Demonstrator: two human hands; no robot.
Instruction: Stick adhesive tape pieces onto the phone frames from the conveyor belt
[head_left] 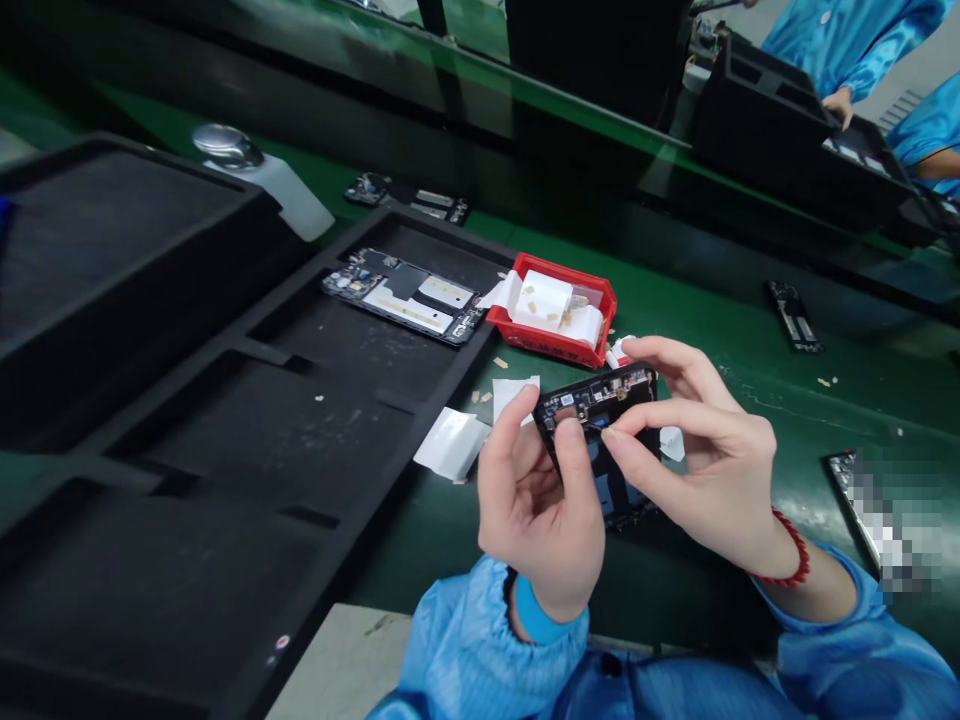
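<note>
An opened smartphone [604,468] is held up between the two hands, over the green workbench [862,410] and near its front edge, its circuit board facing the wearer. The left hand [546,500] grips it at the left side, thumb pressed on the front near the board and fingers curled behind. The right hand [694,450] comes in from the other side: its thumb and a finger close to a narrow pinch over the board, while another finger reaches the phone's upper right corner. Whether something tiny sits in that pinch, I cannot tell.

Just beyond the phone stands a red parts bin [559,340] with white label rolls. White backing paper [451,444] lies left of the left hand, beside the right rim of a black foam tray [375,480]. Another phone chassis [409,298] rests near that tray's far right corner, and one more [442,205] lies past its far edge. Right of the right hand, toward the workbench's right end, are a phone assembly [795,316] and a partly pixelated one [855,500] closer to the front edge.
</note>
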